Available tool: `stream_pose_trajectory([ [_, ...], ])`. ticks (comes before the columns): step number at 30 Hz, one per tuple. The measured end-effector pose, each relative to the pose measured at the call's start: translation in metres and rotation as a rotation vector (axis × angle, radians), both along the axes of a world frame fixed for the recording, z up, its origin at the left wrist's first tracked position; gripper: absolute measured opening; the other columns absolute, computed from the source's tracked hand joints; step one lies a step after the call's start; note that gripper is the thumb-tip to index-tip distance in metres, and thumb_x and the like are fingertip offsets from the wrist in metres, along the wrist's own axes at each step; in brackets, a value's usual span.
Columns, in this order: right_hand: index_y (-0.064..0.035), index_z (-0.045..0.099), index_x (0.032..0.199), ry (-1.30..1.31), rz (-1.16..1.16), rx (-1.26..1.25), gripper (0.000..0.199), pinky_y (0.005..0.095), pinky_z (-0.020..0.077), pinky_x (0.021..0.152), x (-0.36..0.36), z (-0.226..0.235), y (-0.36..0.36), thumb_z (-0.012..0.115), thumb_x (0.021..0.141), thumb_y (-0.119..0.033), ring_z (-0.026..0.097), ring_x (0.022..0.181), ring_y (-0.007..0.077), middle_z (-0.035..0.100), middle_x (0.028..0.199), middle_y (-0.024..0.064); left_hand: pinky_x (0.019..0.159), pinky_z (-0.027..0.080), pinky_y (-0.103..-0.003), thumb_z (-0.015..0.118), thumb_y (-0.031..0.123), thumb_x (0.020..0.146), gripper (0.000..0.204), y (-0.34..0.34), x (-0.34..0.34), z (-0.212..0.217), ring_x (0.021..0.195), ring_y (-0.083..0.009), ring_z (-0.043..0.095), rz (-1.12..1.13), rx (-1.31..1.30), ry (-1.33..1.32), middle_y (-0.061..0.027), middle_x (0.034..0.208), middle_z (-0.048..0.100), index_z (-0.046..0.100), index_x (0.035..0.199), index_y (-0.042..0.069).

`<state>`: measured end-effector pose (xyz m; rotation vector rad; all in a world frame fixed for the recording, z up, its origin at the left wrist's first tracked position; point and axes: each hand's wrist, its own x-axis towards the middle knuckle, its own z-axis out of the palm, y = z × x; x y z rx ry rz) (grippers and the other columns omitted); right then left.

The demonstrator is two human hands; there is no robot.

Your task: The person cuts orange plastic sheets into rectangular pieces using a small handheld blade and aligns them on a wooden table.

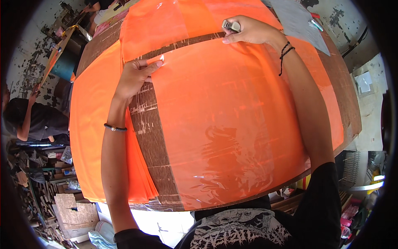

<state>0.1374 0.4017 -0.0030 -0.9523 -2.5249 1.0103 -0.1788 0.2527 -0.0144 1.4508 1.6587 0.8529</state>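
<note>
Wooden table [151,137], orange sheets [232,116], hands pressing, small cutter [231,26]

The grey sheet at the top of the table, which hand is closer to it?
Right. The right hand, holding a small cutter, sits just left of the grey sheet. The left hand presses the orange plastic much farther left and lower.

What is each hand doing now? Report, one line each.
Left hand: fingers pressing the orange sheet flat at its corner.
Right hand: closed on a small metal tool.
</note>
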Motion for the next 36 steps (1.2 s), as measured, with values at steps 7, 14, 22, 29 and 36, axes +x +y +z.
stream_pose_trajectory([
  [7, -0.0132, 0.039, 0.069, 0.051, 0.011, 0.041, 0.037, 0.0278, 0.0311, 0.060, -0.001, -0.005, 0.002, 0.072, 0.081, -0.024, 0.035, 0.061, 0.0112, 0.035, 0.063, -0.0040, 0.069, 0.047, -0.024, 0.072, 0.035, 0.085, 0.036, -0.002, -0.001, 0.002, 0.071, -0.0065, 0.057, 0.015, 0.005, 0.014, 0.0005, 0.077, 0.063, 0.071, 0.093, 0.000],
  [14, -0.0140, 0.039, 0.069, 0.048, 0.017, 0.005, 0.038, 0.0269, 0.0297, 0.060, -0.001, -0.007, 0.002, 0.072, 0.081, -0.026, 0.034, 0.061, 0.0106, 0.034, 0.063, -0.0047, 0.069, 0.046, -0.024, 0.071, 0.039, 0.085, 0.039, -0.003, 0.001, -0.002, 0.074, -0.0058, 0.056, -0.002, 0.032, 0.012, 0.0006, 0.081, 0.064, 0.071, 0.098, 0.002],
  [22, -0.0111, 0.043, 0.077, 0.014, 0.019, -0.019, 0.029, 0.0241, 0.0355, 0.061, -0.004, 0.000, -0.006, 0.069, 0.085, -0.019, 0.044, 0.066, 0.0054, 0.044, 0.070, -0.0054, 0.068, 0.043, -0.022, 0.071, 0.042, 0.084, 0.042, -0.001, -0.007, -0.009, 0.073, -0.0039, 0.053, -0.020, 0.047, 0.013, 0.0029, 0.080, 0.062, 0.071, 0.100, 0.003],
  [29, -0.0106, 0.047, 0.077, -0.045, -0.037, -0.045, 0.029, 0.0249, 0.0374, 0.061, -0.014, 0.016, -0.022, 0.074, 0.083, -0.020, 0.045, 0.063, 0.0088, 0.046, 0.067, -0.0041, 0.074, 0.047, -0.025, 0.070, 0.039, 0.085, 0.041, 0.003, -0.016, -0.017, 0.081, -0.0060, 0.057, -0.057, 0.051, -0.077, 0.0000, 0.088, 0.066, 0.071, 0.107, 0.004],
  [36, -0.0118, 0.047, 0.076, -0.043, -0.078, -0.052, 0.028, 0.0251, 0.0343, 0.061, -0.011, 0.017, -0.028, 0.073, 0.084, -0.021, 0.042, 0.065, 0.0090, 0.044, 0.069, -0.0047, 0.077, 0.047, -0.026, 0.072, 0.042, 0.083, 0.043, -0.002, -0.007, -0.008, 0.075, -0.0066, 0.054, -0.040, 0.067, 0.064, 0.0003, 0.081, 0.063, 0.072, 0.104, 0.005],
])
